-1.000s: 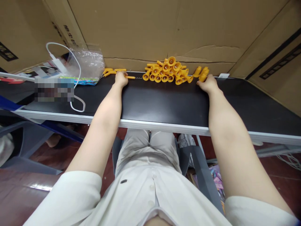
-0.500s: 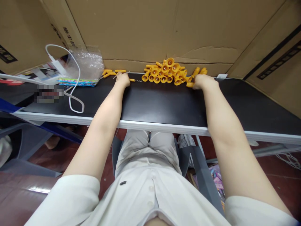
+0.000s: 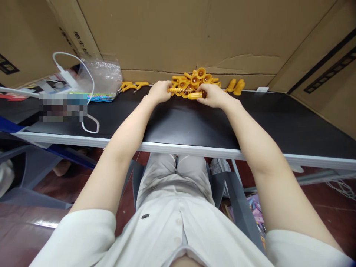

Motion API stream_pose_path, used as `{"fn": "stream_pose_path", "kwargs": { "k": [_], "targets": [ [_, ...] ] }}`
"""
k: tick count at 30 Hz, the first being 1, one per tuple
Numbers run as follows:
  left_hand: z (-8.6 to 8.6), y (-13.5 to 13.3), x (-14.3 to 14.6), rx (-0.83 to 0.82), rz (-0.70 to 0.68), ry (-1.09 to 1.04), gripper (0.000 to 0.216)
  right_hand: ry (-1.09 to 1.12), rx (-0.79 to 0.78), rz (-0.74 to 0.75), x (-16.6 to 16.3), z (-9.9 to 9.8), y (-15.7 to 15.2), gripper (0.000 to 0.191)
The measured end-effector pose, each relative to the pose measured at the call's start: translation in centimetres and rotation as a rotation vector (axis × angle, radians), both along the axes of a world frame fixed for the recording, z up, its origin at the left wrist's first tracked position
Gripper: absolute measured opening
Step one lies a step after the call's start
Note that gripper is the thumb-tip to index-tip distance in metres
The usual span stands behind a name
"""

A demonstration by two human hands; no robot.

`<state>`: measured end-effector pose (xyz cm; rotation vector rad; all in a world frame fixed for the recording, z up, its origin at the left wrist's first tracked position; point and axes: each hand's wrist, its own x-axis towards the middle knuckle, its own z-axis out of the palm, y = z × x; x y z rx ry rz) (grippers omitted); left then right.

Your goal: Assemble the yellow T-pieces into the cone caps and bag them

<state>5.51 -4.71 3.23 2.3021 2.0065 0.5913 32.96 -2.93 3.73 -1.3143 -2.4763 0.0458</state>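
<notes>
My left hand (image 3: pixel 161 91) is closed on a thin yellow piece with a wire spiral (image 3: pixel 174 90), its coil pointing right. Opposite it, my right hand (image 3: pixel 213 95) pinches a yellow ribbed cone-shaped piece (image 3: pixel 195 96) lying sideways, narrow end to the left. The two pieces are close together above the black table; whether they touch I cannot tell. Just behind both hands is a pile of yellow funnel-shaped pieces (image 3: pixel 201 73), most with their open ends facing me. Fingers of both hands partly cover what they hold.
More yellow spiral pieces (image 3: pixel 128 87) lie to the left; a few yellow cones (image 3: pixel 239 87) stand at right. A clear plastic bag (image 3: pixel 101 76), a white cable (image 3: pixel 93 129) and papers are on the left of the black table (image 3: pixel 189 126). Cardboard walls (image 3: pixel 167 33) enclose the back and sides.
My left hand has moved right from the spiral pieces, bringing one along. My right hand has come left from the standing cones with a cone piece. Both are now in front of the pile.
</notes>
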Motion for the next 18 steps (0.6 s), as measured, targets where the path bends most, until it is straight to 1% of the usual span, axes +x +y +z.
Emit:
{"fn": "stream_pose_path", "kwargs": {
  "k": [3, 5, 9, 14, 18],
  "targets": [
    [0.0, -0.5, 0.8, -0.002, 0.001, 0.04, 0.05, 0.05, 0.017, 0.05, 0.0, -0.4, 0.4, 0.039],
    [-0.2, -0.6, 0.8, -0.006, 0.023, 0.064, 0.05, 0.062, 0.03, 0.047, 0.4, -0.7, 0.8, 0.038],
    [-0.6, 0.0, 0.3, -0.027, 0.06, 0.038, 0.049, 0.09, 0.012, -0.01, 0.8, -0.6, 0.9, 0.036],
    [-1.1, 0.9, -0.3, -0.025, 0.059, -0.031, 0.044, 0.175, -0.076, -0.092, 0.0, 0.3, -0.7, 0.042],
    [-1.1, 0.8, -0.2, -0.023, 0.07, -0.012, 0.046, 0.218, -0.092, -0.108, -0.2, 0.6, -1.1, 0.048]
  ]
}}
